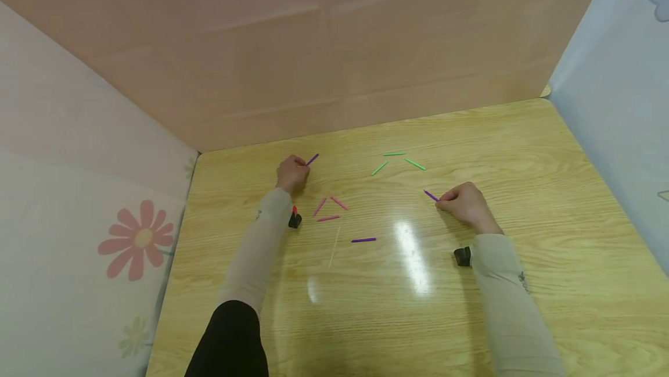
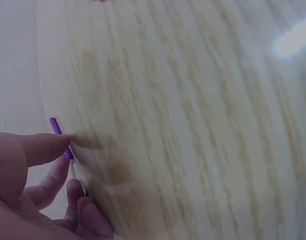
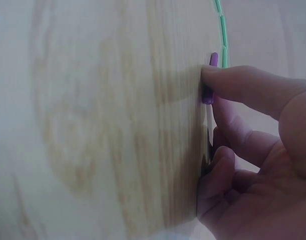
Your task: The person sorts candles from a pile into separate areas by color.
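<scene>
My left hand [image 1: 292, 172] pinches a short purple stick [image 1: 312, 159] between thumb and fingers, close to the table surface at the far left. In the left wrist view, the thumb lies across that stick [image 2: 55, 126], and both its ends show. On the right side, my right hand [image 1: 467, 205] pinches a second purple stick [image 1: 431, 195] by its near end. The right wrist view shows this stick [image 3: 208, 95] under the thumb tip, low over the table. A third purple stick [image 1: 363, 240] lies flat between the two arms.
Three pink sticks [image 1: 328, 218] form a small triangle on the wooden table [image 1: 376, 319], right of the left forearm. Beyond them, three green sticks [image 1: 394, 154] lie in an arch. A brown panel [image 1: 324, 46] closes the back, with pale walls [image 1: 78, 179] at both sides.
</scene>
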The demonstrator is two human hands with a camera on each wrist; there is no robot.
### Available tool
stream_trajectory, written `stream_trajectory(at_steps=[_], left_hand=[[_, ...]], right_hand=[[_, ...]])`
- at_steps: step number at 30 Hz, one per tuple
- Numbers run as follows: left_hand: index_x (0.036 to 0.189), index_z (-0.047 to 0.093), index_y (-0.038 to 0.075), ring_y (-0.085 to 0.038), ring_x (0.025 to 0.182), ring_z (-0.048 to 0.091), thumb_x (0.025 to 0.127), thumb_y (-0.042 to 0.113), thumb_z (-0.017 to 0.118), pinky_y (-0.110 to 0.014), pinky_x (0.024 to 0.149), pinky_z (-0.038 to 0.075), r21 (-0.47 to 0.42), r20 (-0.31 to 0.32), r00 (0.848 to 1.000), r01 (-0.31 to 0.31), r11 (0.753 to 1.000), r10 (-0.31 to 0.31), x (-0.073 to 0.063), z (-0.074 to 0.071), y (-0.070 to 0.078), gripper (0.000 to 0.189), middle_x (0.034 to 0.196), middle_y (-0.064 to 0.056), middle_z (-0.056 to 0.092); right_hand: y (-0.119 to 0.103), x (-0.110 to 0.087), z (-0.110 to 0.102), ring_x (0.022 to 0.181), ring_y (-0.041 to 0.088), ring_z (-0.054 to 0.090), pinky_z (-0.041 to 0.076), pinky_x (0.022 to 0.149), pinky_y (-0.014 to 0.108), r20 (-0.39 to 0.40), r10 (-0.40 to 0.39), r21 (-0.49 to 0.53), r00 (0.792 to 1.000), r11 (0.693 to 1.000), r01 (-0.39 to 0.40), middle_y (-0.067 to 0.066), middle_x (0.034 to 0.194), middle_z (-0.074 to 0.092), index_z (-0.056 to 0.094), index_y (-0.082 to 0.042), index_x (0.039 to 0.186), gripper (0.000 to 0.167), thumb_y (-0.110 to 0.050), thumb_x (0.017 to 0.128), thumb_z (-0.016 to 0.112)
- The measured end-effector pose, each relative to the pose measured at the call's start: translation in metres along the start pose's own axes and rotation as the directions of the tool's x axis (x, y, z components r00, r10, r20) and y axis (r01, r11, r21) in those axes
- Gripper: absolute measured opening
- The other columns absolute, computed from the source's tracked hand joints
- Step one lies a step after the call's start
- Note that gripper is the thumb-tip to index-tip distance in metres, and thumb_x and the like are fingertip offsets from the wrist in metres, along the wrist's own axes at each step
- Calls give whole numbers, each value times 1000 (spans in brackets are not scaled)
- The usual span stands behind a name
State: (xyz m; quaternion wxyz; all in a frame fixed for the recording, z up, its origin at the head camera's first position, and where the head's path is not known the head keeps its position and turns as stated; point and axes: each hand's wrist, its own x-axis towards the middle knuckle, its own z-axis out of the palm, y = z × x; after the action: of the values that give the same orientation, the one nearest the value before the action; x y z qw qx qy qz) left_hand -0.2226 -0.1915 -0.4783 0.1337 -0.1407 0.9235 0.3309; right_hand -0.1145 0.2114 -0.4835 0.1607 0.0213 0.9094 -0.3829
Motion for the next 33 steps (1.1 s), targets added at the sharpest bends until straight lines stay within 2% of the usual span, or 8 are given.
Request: stream_trajectory(at_steps=[3, 7, 14, 17, 25, 33], left_hand=[[116, 58, 9, -39, 127, 38, 90, 24, 56, -48, 107, 32, -6, -12, 1000, 7, 1000, -7, -1, 1, 1, 29, 129, -17, 52], [114, 60, 8, -39, 125, 40, 93, 24, 57, -48, 107, 32, -4, -29, 1000, 7, 1000, -7, -1, 3, 2, 26, 126, -17, 54], [110, 65, 4, -37, 122, 46, 96, 22, 56, -47, 110, 28, 67, -44, 998, -50, 996, 53, -1, 3, 3, 25, 121, -17, 60], [109, 66, 3, -36, 122, 47, 96, 21, 55, -47, 111, 26, 83, -38, 997, -68, 994, 71, 0, 3, 4, 25, 121, -17, 61], [112, 67, 2, -38, 124, 44, 97, 21, 53, -48, 112, 26, 85, -12, 998, -63, 994, 64, 1, 2, 4, 27, 124, -16, 60], [116, 66, 2, -42, 125, 41, 99, 23, 50, -49, 112, 26, 134, 45, 997, -60, 989, 55, 3, 1, 2, 32, 129, -21, 54]], right_hand=[[1, 1, 1, 93, 31, 60, 43, 72, 31, -1, 2, -2, 1000, 1000, -2, 21, 102, 70, 73, 1, 92, 22, -20, 87, 69], [1, 1, 1, 94, 32, 60, 44, 74, 33, -3, 4, -4, 1000, 1000, -4, 21, 103, 70, 73, 1, 92, 23, -21, 86, 69], [1, 1, 1, 95, 33, 61, 46, 79, 41, -12, 9, -4, 1000, 1000, -9, 22, 103, 69, 73, 1, 92, 24, -21, 86, 68], [2, 1, 1, 95, 34, 60, 46, 79, 42, -19, 4, -5, 1000, 1000, -4, 22, 102, 69, 73, 2, 91, 23, -21, 86, 68], [0, 0, 0, 95, 34, 61, 47, 80, 43, -25, 1, -9, 1000, 1000, -1, 22, 102, 70, 73, 2, 90, 23, -20, 87, 69], [0, -1, 0, 92, 33, 61, 46, 77, 39, -22, -5, -12, 1000, 1000, 4, 21, 99, 70, 73, 2, 90, 24, -21, 87, 69]])
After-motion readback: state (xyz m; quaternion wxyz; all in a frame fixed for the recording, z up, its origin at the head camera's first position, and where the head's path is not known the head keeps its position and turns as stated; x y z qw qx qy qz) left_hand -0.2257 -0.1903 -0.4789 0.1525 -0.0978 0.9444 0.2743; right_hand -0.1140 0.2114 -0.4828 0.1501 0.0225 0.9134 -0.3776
